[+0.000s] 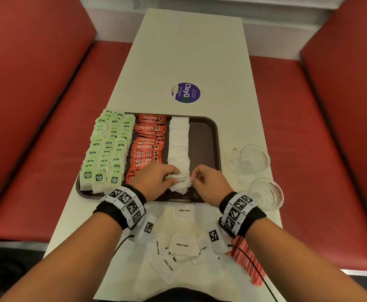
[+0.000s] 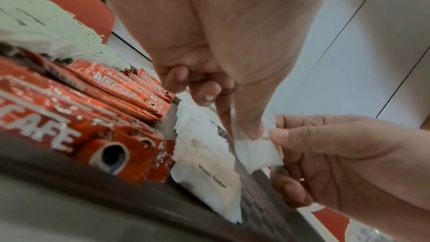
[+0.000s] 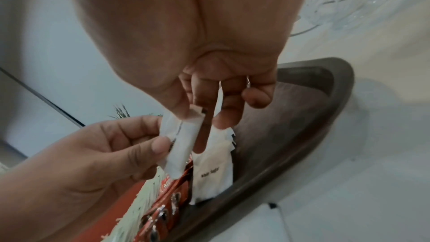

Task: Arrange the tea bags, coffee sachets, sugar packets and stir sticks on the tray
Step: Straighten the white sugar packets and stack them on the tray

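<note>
One tray (image 1: 213, 136), two glass cups (image 1: 253, 159), three tea-bag columns (image 1: 106, 149).

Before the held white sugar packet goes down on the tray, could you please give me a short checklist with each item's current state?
1. Left hand and right hand both pinch the white paper sugar packet: ok.
2. Packet is over the near end of the white sugar row: ok.
3. Bare strip of the dark brown plastic tray right of that row: ok.
4. Loose sugar packets off the tray: not ok.
5. Red stir sticks off the tray: not ok.
6. Packet intact: cannot tell.
</note>
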Motion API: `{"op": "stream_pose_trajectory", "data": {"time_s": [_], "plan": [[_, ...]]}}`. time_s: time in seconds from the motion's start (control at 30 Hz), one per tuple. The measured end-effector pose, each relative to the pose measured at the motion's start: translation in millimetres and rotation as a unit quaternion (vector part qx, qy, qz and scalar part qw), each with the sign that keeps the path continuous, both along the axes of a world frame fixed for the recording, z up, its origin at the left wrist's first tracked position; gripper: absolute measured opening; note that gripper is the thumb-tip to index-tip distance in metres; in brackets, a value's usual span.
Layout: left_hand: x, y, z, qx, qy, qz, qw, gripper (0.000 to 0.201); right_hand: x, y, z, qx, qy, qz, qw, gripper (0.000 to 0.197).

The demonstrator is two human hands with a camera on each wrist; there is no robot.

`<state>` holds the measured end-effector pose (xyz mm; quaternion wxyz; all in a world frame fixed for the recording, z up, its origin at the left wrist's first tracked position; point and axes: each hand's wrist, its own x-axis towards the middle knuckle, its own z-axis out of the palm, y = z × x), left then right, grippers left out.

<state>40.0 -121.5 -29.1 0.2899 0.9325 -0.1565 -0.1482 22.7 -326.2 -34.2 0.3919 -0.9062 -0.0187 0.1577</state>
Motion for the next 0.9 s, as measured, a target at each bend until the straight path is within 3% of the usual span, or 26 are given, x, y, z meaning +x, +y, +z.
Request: {"op": "stream_pose_trajectory", "data": {"time_s": [0.2, 0.37, 0.5, 0.9], "plan": [[-5, -2, -5, 0.125, 0.011, -0.004, 0.992, 0.029, -1, -3, -4, -0.130, 0.035, 0.069, 0.989, 0.031], [-11, -5, -9, 0.162, -0.064, 0.063, 0.983, 0.048, -5, 5, -10, -0.193, 0.009, 0.116, 0.974, 0.030], [-14, -7, -11, 0.223, -0.085, 0.040, 0.970, 0.040, -5, 10, -13, -0.237, -0.002, 0.140, 0.961, 0.029], [0, -15, -12, 0.222, -0.080, 0.031, 0.971, 0.038, 9, 18, -11, -0.284, -0.002, 0.158, 0.946, 0.022]]}}
